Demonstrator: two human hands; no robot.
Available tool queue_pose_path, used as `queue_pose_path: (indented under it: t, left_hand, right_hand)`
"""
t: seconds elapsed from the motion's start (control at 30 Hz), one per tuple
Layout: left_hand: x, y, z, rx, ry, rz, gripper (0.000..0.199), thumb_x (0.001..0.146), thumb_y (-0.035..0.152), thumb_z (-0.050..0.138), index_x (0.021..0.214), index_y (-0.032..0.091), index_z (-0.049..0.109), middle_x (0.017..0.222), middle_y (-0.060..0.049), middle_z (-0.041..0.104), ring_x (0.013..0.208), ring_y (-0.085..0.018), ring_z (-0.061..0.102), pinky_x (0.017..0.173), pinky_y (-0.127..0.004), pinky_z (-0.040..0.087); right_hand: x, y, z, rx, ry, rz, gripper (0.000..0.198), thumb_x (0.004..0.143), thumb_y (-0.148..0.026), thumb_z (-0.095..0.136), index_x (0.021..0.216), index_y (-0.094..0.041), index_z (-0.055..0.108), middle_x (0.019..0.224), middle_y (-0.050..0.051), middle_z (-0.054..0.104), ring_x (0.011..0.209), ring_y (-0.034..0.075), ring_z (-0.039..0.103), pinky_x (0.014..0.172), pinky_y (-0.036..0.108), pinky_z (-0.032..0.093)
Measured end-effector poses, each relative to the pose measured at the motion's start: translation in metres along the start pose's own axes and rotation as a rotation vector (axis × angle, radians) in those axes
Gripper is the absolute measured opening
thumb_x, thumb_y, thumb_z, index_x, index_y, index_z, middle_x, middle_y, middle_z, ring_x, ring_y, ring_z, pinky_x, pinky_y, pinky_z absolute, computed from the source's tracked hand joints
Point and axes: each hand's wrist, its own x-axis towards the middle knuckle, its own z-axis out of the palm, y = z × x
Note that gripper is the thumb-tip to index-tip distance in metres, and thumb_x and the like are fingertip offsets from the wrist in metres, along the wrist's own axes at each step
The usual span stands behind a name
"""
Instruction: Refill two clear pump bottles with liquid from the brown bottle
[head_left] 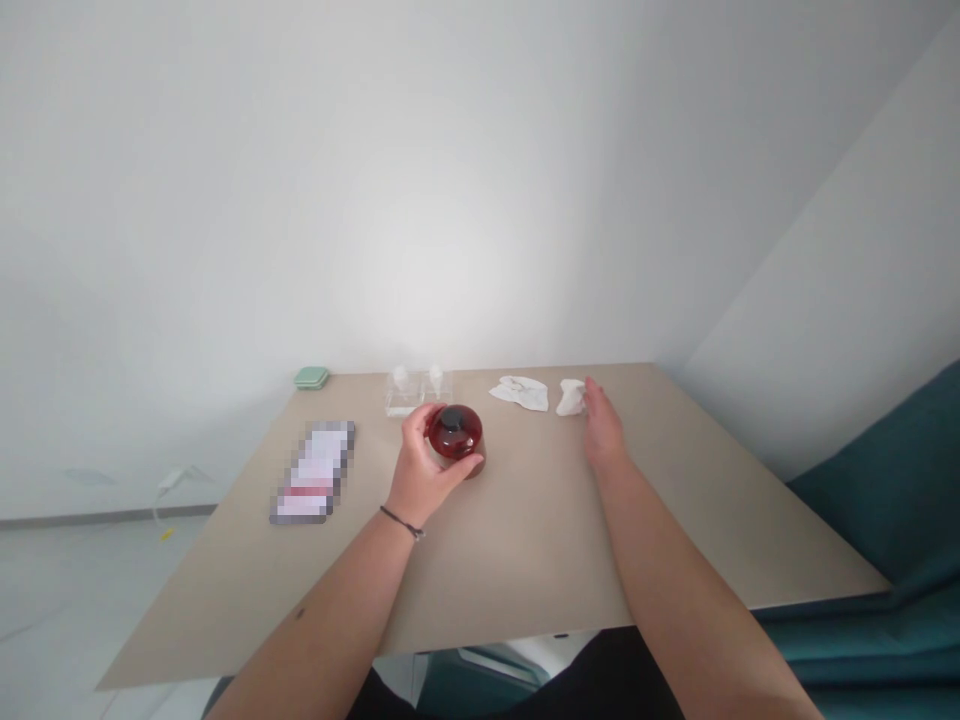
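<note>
My left hand (424,462), with a dark cord around its wrist, is wrapped around a round, glossy dark-red jar (466,428). The jar has a black round piece on top, and its lower part is partly hidden by my thumb. My right hand (602,425) is turned on edge at the right, fingers stretched out, beside a crumpled white tissue (571,397). Whether the fingertips touch that tissue I cannot tell. Another flattened white tissue (521,393) lies on the table between the jar and the crumpled one.
On the beige table (517,560), a clear organizer (403,397) with white-topped items stands behind my left hand. A blurred-out phone (315,472) lies at the left, and a small green case (311,378) sits at the back left corner. Teal curtain fabric (885,500) hangs at the right.
</note>
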Motion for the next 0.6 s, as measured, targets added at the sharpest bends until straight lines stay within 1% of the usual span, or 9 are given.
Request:
queue_pose_path:
  t: [0.1,0.17,0.23,0.33,0.4,0.47,0.5,0.57,0.6]
  left_hand:
    - [0.001,0.002,-0.001,0.036,-0.024,-0.026,0.074,0.069,0.036,0.084,0.130,0.021,0.045,0.130,-0.013,0.054,0.123,-0.029,0.057,0.106,-0.049,0.048]
    - [0.002,0.003,-0.001,0.058,-0.044,-0.024,0.070,0.071,0.037,0.083,0.129,0.021,0.047,0.129,-0.013,0.056,0.123,-0.029,0.057,0.106,-0.050,0.047]
    - [0.003,0.002,-0.001,0.063,-0.054,-0.009,0.069,0.072,0.038,0.082,0.129,0.021,0.047,0.129,-0.013,0.056,0.123,-0.029,0.057,0.107,-0.050,0.046]
    - [0.003,0.002,0.000,0.059,-0.059,0.007,0.067,0.074,0.038,0.081,0.129,0.021,0.047,0.129,-0.013,0.056,0.123,-0.029,0.056,0.108,-0.050,0.045]
    - [0.003,0.002,0.002,0.046,-0.065,0.008,0.067,0.074,0.038,0.081,0.129,0.021,0.047,0.129,-0.013,0.057,0.123,-0.029,0.056,0.108,-0.050,0.044]
    - [0.003,0.003,0.003,0.027,-0.074,0.009,0.067,0.073,0.038,0.081,0.129,0.022,0.048,0.129,-0.012,0.057,0.123,-0.029,0.056,0.107,-0.050,0.045]
    - [0.003,0.004,0.004,0.016,-0.078,0.008,0.066,0.073,0.038,0.081,0.129,0.022,0.048,0.128,-0.012,0.057,0.123,-0.029,0.056,0.107,-0.049,0.045]
    - [0.002,0.005,0.004,0.000,-0.083,0.003,0.067,0.073,0.038,0.081,0.129,0.022,0.048,0.128,-0.012,0.057,0.122,-0.029,0.056,0.106,-0.049,0.045]
    - [0.002,0.005,0.005,-0.002,-0.085,0.000,0.067,0.073,0.038,0.081,0.129,0.022,0.048,0.128,-0.012,0.057,0.122,-0.029,0.056,0.106,-0.049,0.045]
  right_hand:
    - [-0.006,-0.002,0.000,-0.116,0.012,-0.012,0.034,0.079,-0.049,0.067,0.103,-0.026,0.071,0.125,0.002,0.069,0.132,0.023,0.052,0.118,0.049,0.031]
    - [-0.014,-0.009,0.002,-0.220,-0.007,-0.086,0.030,0.078,-0.047,0.068,0.100,-0.026,0.073,0.118,0.003,0.071,0.128,0.024,0.055,0.119,0.051,0.028]
    - [-0.028,-0.017,0.007,-0.278,-0.049,-0.197,0.027,0.077,-0.042,0.070,0.099,-0.027,0.074,0.114,0.004,0.071,0.125,0.025,0.056,0.119,0.051,0.027]
    - [-0.061,-0.027,0.021,-0.266,-0.248,-0.289,0.027,0.075,-0.036,0.074,0.101,-0.027,0.072,0.113,0.004,0.069,0.117,0.025,0.058,0.116,0.050,0.032]
    - [-0.088,-0.030,0.033,-0.267,-0.480,-0.275,0.036,0.075,-0.032,0.076,0.109,-0.028,0.069,0.116,0.005,0.067,0.111,0.025,0.060,0.110,0.050,0.039]
    - [-0.112,-0.030,0.046,-0.272,-0.700,-0.260,0.053,0.073,-0.030,0.079,0.123,-0.029,0.062,0.127,0.007,0.062,0.111,0.026,0.061,0.102,0.050,0.046]
    - [-0.121,-0.029,0.052,-0.279,-0.777,-0.256,0.064,0.071,-0.029,0.081,0.130,-0.030,0.056,0.132,0.009,0.060,0.114,0.027,0.060,0.100,0.050,0.048]
    - [-0.135,-0.026,0.062,-0.277,-0.861,-0.250,0.082,0.067,-0.028,0.085,0.139,-0.029,0.047,0.138,0.011,0.056,0.120,0.030,0.057,0.100,0.052,0.048]
    - [-0.139,-0.024,0.066,-0.272,-0.880,-0.247,0.087,0.065,-0.028,0.087,0.142,-0.028,0.044,0.139,0.012,0.055,0.123,0.030,0.056,0.101,0.052,0.048]
